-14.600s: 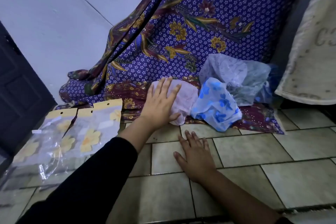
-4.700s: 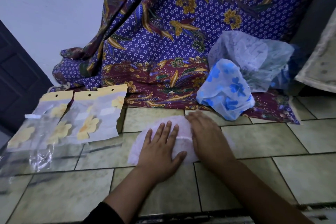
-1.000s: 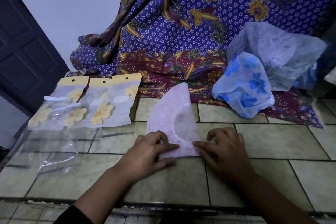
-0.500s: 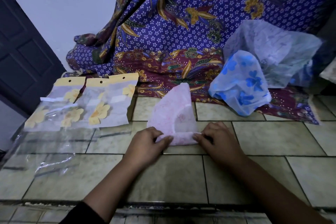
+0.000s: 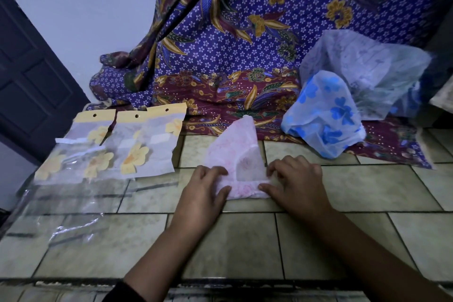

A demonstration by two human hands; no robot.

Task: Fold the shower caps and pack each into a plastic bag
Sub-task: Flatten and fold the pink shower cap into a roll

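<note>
A pink shower cap [image 5: 239, 159] lies folded into a narrow wedge on the tiled floor, its point away from me. Its near edge is rolled up into a thick band. My left hand [image 5: 203, 193] pinches the band's left end and my right hand [image 5: 294, 184] pinches the right end. A blue flowered shower cap [image 5: 323, 120] sits unfolded at the back right, with a pale bluish cap [image 5: 362, 66] behind it. Plastic bags with yellow flowers and yellow header strips [image 5: 127, 144] lie flat at the left.
A purple and maroon batik cloth [image 5: 232, 56] hangs down the wall and spreads on the floor behind the caps. Clear plastic bags [image 5: 73, 206] lie on the tiles at the near left. A dark door [image 5: 29, 81] stands at far left.
Both hands have rolled the pink cap's near edge further up, so the folded band is thicker and the wedge shorter than a second ago.
</note>
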